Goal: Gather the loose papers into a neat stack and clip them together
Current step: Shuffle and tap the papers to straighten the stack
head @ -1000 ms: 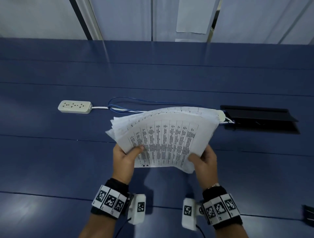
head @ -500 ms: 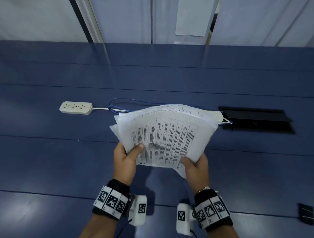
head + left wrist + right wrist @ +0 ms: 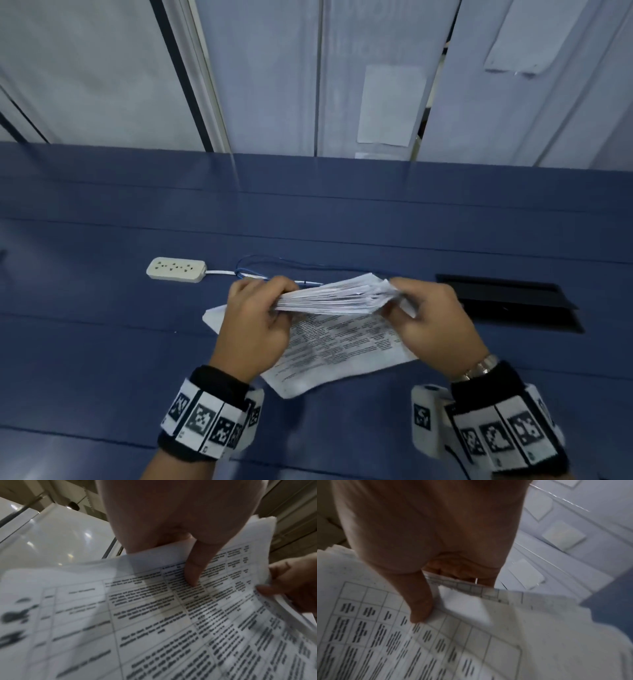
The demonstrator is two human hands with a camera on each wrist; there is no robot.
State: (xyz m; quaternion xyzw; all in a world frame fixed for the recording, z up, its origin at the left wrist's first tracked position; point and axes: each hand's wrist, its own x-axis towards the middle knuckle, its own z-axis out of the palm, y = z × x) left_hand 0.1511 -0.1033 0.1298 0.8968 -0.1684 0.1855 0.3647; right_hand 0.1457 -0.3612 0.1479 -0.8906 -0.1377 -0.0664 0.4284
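Above the blue counter [image 3: 102, 342], mid-front, both hands hold the papers [image 3: 335, 296] w/ the stack turned edge-up, so the head view sees mostly sheet edges. Left hand [image 3: 255, 325] grips the stack's left end, fingers curled over the top, thumb on the near face; left wrist view shows that thumb [image 3: 195, 566] pressed onto a printed table on the front sheet. Right hand [image 3: 431, 325] pinches the right end, thumb [image 3: 418, 604] on the printed face, fingers behind. Edges aren't flush: sheets fan out at the right end, and a corner pokes out left of the left hand. Bottom of the stack sits on or just over the counter, can't tell which.

Behind the papers: a white power strip [image 3: 176, 269] lying flat, its cord running right, and a loop of blue cable [image 3: 260, 263] beside it. To the right, a black cable box [image 3: 507, 301] set into the counter, lid open; inside is dark, contents can't be made out. Both wrists carry bands w/ black-and-white marker squares [image 3: 205, 421]; a metal watch strap [image 3: 479, 366] shows on the right wrist.
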